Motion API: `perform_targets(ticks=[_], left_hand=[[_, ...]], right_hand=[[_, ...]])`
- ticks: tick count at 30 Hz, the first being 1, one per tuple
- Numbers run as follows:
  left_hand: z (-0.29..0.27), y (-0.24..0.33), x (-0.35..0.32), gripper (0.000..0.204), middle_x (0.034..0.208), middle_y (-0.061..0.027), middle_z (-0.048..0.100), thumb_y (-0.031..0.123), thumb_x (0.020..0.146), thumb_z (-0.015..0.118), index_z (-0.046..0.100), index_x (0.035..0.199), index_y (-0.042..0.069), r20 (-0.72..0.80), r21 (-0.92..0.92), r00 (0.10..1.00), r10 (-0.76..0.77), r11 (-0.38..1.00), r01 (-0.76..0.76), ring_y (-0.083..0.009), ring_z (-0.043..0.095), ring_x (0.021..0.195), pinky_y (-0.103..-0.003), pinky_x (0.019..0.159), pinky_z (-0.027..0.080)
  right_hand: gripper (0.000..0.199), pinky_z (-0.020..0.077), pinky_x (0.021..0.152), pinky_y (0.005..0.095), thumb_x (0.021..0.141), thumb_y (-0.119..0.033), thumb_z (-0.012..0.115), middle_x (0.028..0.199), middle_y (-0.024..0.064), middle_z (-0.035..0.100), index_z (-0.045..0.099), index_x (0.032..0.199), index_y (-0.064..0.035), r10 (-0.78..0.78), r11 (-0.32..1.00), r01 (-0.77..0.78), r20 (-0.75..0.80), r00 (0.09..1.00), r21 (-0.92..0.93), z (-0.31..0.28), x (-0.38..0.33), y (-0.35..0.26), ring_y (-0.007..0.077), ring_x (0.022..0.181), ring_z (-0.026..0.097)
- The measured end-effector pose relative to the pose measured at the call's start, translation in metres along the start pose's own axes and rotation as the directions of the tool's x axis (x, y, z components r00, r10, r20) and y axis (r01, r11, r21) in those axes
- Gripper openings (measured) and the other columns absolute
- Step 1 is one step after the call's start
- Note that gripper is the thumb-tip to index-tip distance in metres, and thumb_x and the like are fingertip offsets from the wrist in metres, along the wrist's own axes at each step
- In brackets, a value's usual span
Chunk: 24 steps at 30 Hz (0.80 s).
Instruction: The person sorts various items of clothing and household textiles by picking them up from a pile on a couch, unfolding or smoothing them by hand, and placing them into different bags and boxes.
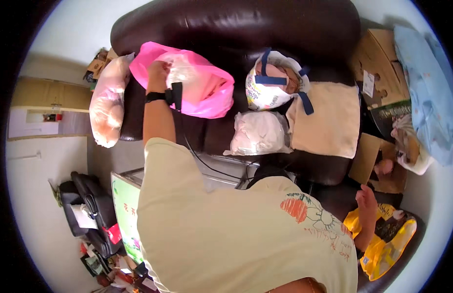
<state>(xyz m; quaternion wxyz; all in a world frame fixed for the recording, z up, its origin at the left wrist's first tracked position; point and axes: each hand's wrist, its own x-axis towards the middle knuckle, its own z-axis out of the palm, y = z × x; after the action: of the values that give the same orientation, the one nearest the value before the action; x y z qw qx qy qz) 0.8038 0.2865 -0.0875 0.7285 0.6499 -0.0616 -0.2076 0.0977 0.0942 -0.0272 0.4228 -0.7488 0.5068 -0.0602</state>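
My left hand, with a black strap and small device at the wrist, reaches over the edge of a pink plastic bag on the dark sofa. Its fingers are curled beside a whitish clear-plastic bundle inside; what they grip, if anything, is hidden. My right hand is held off to the right with nothing in it, its fingers loosely apart. It is nearest to an open cardboard box and a yellow bag.
On the sofa are a white bag with blue handles, a clear bag of white cloth, a beige cushion and a stuffed clear bag. A large cardboard box and light-blue cloth stand right. A black cable hangs from my left wrist.
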Motion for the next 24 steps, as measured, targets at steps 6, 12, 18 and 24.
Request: perform_targets(ticks=[6, 12, 18, 24], left_hand=[[0.017, -0.075, 0.077, 0.008, 0.064, -0.0091, 0.05, 0.002, 0.07, 0.045, 0.05, 0.066, -0.002, -0.172, -0.004, 0.985, -0.031, 1.0, 0.03, -0.0181, 0.047, 0.057, -0.026, 0.051, 0.037], [0.075, -0.164, 0.082, 0.015, 0.07, -0.0102, 0.056, 0.006, 0.071, 0.049, 0.054, 0.082, -0.003, -0.123, 0.094, 0.968, -0.217, 0.969, 0.229, -0.0188, 0.051, 0.06, -0.027, 0.055, 0.043], [0.038, -0.093, 0.026, 0.055, 0.094, -0.0233, 0.056, 0.037, 0.069, 0.052, 0.051, 0.101, -0.007, -0.531, 0.729, 0.847, -0.026, 0.496, 0.472, -0.0301, 0.055, 0.091, -0.042, 0.077, 0.043], [0.074, -0.088, -0.063, 0.044, 0.1, -0.0128, 0.05, 0.03, 0.069, 0.058, 0.047, 0.097, 0.0, -0.076, 0.965, 0.727, 0.683, -0.133, 0.226, -0.0264, 0.044, 0.096, -0.041, 0.082, 0.036]], right_hand=[[0.029, 0.0366, 0.058, 0.0199, 0.082, -0.014, 0.051, 0.08, 0.0016, 0.051, 0.047, 0.107, 0.0012, 0.051, 0.999, -0.051, -0.013, 0.999, -0.006, 0.006, 0.021, -0.003, 0.007, 0.066, 0.043], [0.029, 0.0381, 0.06, 0.0193, 0.081, -0.014, 0.053, 0.081, 0.0034, 0.052, 0.047, 0.106, 0.0008, 0.065, 0.994, -0.073, 0.088, 0.994, 0.082, 0.028, 0.036, -0.007, 0.0077, 0.069, 0.046], [0.029, 0.0393, 0.063, 0.0195, 0.082, -0.017, 0.053, 0.077, 0.0023, 0.052, 0.046, 0.104, -0.0002, 0.095, 0.994, -0.088, 0.099, 0.991, -0.066, 0.027, 0.035, -0.024, 0.0084, 0.07, 0.048], [0.029, 0.0431, 0.065, 0.0252, 0.08, -0.013, 0.054, 0.084, 0.0092, 0.057, 0.048, 0.106, -0.002, 0.175, 0.967, -0.142, 0.147, 0.974, -0.212, 0.037, 0.039, -0.033, 0.0157, 0.077, 0.055]])
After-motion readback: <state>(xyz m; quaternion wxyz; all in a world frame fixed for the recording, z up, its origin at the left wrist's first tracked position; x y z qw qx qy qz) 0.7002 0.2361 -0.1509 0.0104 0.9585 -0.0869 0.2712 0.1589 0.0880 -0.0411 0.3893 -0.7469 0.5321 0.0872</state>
